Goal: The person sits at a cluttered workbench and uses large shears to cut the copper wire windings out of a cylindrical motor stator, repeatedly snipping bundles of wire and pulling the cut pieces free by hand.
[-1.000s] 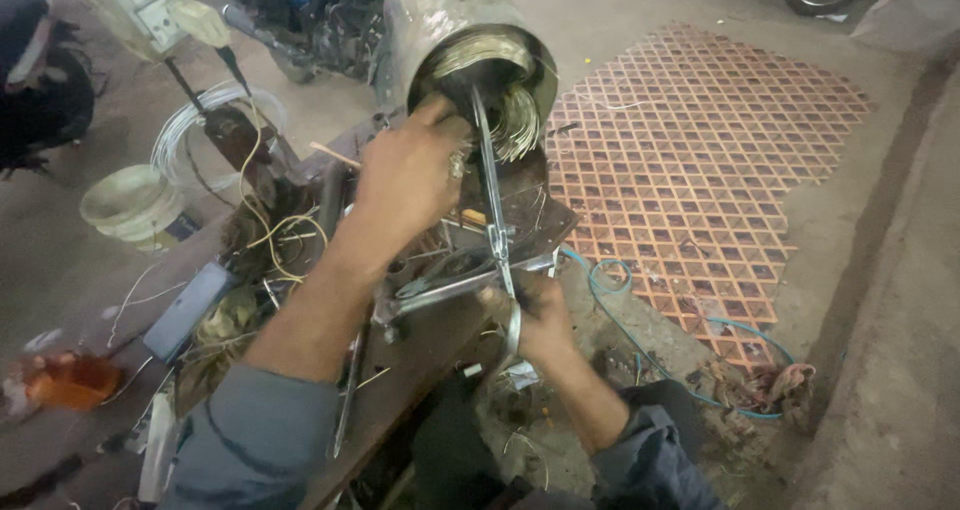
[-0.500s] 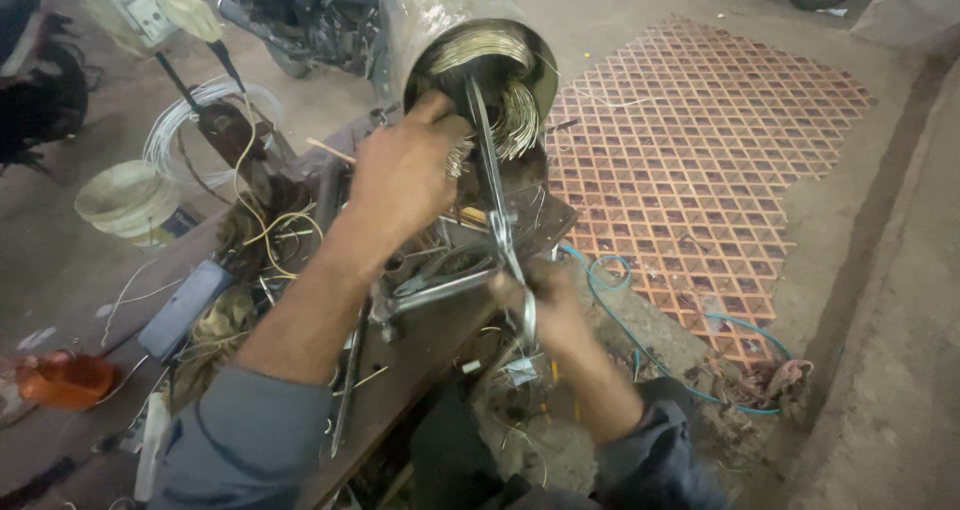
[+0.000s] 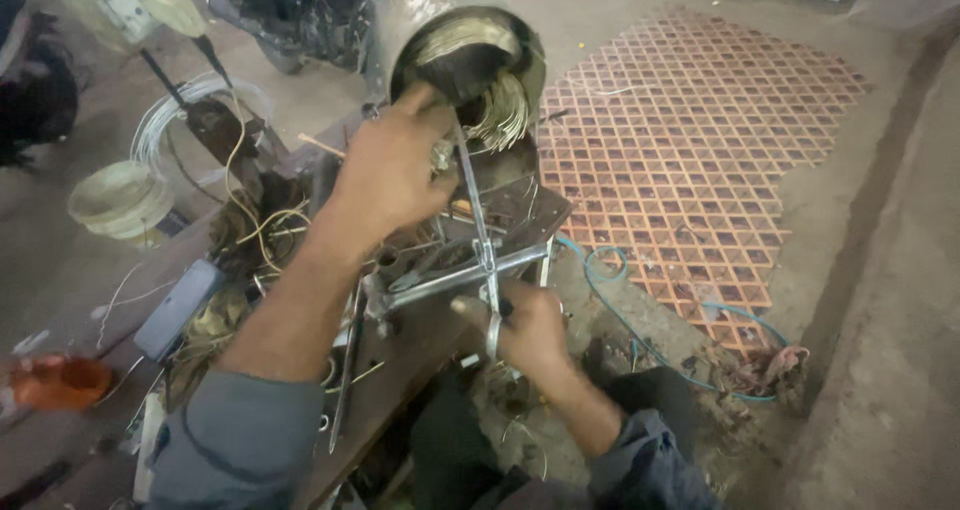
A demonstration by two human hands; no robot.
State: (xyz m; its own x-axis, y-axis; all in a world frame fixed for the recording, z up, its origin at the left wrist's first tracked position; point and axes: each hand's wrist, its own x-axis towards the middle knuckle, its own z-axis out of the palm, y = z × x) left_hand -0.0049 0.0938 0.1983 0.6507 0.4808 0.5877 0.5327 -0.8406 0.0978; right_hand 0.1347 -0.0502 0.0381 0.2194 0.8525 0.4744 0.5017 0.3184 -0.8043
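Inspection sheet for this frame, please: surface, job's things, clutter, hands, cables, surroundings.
Surface: dark workbench, crowded.
Job's things: metal cylinder lying on its side, wire coils at its open end; cross-shaped metal tool reaching into it.
Clutter: loose rods, flat grey box, orange object.
Hands: left hand at the cylinder's mouth, touching the tool; right hand gripping the tool's lower end.
Cables: yellow wires, white wire coil, blue cable on the floor.
Surroundings: patterned tile floor, pale bucket, motorbike.

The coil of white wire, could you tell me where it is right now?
Upper left of the head view, the coil of white wire lies behind the cluttered workbench.
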